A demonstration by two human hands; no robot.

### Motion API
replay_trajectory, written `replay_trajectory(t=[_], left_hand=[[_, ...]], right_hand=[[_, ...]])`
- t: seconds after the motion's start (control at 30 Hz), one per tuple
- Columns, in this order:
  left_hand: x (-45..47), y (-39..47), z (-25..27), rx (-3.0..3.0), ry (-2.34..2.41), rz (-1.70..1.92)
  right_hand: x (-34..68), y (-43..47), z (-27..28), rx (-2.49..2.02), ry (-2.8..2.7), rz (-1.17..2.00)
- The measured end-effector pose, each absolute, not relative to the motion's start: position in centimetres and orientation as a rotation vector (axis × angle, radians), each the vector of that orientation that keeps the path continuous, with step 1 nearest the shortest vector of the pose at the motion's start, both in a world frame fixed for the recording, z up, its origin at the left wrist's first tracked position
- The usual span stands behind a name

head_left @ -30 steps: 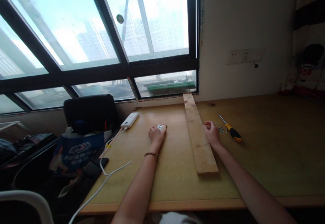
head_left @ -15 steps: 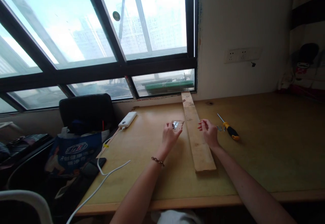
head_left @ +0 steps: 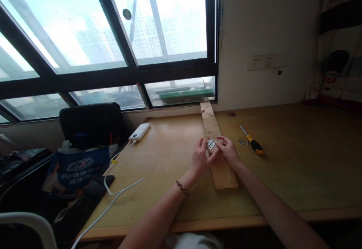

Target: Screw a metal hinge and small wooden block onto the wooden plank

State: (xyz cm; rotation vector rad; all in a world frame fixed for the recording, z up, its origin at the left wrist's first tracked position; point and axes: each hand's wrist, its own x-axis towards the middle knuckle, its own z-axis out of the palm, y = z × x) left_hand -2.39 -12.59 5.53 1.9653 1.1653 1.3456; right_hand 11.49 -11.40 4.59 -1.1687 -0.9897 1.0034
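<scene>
A small silver metal hinge [head_left: 210,144] with screw holes is held up between both hands above a long wooden board [head_left: 224,175]. My left hand [head_left: 200,156] grips its left side, thumb below. From the right, the fingers of my right hand [head_left: 228,151] close on the hinge's other edge. A thin piece behind the hinge is mostly covered by the fingers. Right of the board lie several screws [head_left: 241,142] and a screwdriver [head_left: 253,143] with a yellow and black handle.
A white power bank [head_left: 139,132] with a white cable [head_left: 124,191] lies at the table's left side. Beyond that edge stand a black chair [head_left: 90,122] and a blue bag [head_left: 79,170]. The board's far end reaches the window wall; a socket panel [head_left: 267,61] is at right.
My left hand has moved right with the hinge, from beside the board to over it. My right hand has come to meet it and now grips the hinge too.
</scene>
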Motion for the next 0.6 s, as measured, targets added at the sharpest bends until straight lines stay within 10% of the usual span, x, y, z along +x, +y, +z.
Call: replay_trajectory(t=[0.6], left_hand=[[-2.5, -10.7, 5.2, 0.906, 0.895, 1.139]], right_hand=[[11.2, -11.9, 5.4, -1.055, -0.917, 1.131]])
